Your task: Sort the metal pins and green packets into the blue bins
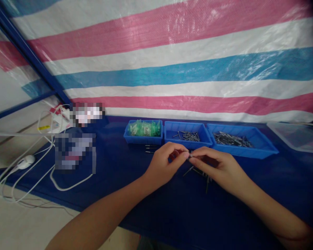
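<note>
My left hand (165, 161) and my right hand (220, 166) meet over the blue table, thumb and forefinger pinched on each. Between their fingertips is a small metal part (190, 155), gripped from both sides; its exact kind is too small to make out. Loose thin metal pins (207, 187) lie on the table below my right hand, which partly hides them. A few more slim metal pins (149, 151) rest side by side beyond my left wrist, in front of the bins.
Behind my hands stand three blue bins: one with green packets (146, 129), a middle bin (169, 137) and a right bin (263, 151), both with metal pins. A clear plastic lid or tray (297, 137) lies far right. White cables (53, 173) and blurred-out items are left.
</note>
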Demonstrator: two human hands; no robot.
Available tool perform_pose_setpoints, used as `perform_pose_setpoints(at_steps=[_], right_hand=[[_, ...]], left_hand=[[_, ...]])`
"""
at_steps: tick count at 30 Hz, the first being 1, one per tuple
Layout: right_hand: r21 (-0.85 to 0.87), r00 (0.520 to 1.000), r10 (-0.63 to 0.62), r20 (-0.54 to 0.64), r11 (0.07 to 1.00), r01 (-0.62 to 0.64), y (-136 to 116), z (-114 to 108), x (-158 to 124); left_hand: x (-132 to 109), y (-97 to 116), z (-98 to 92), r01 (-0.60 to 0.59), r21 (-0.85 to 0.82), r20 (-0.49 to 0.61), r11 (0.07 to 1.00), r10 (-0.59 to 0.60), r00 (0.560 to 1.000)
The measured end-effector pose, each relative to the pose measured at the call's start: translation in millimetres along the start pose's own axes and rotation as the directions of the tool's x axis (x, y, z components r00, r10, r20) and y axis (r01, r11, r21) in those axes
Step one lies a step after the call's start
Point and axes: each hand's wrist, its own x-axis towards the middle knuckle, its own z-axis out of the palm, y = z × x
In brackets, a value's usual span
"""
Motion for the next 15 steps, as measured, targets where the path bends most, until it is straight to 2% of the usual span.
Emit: perform_pose_setpoints(at_steps=[5,8,10,13,15], right_hand=[[-0.024,0.996,-0.030,-0.088,0.999,0.028,-1.8,-7.7,0.0],[-0.103,0.993,-0.064,-0.103,0.993,0.053,-3.5,-13.4,0.8],[-0.184,0.985,-0.067,-0.160,0.982,0.037,-1.5,-22.2,2.3],[-0.319,0.934,-0.020,-0.358,0.942,-0.102,7.5,-46.5,6.0],[-0.438,0.877,0.014,-0.480,0.862,-0.254,17.1,-67.2,8.9]], left_hand=[[0.3,-2.9,-1.0,-0.026,0.086,0.025,0.996,0.023,0.999],[-0.7,-4.3,-0.3,-0.070,0.192,0.132,0.979,0.045,0.990],[-1.9,-4.7,-0.2,-0.133,0.291,0.209,0.947,0.073,0.975],[-4.4,-5.0,-0.6,-0.219,0.449,0.292,0.866,0.089,0.952],[-6.1,-5.8,-0.8,-0.252,0.519,0.329,0.817,0.081,0.941]])
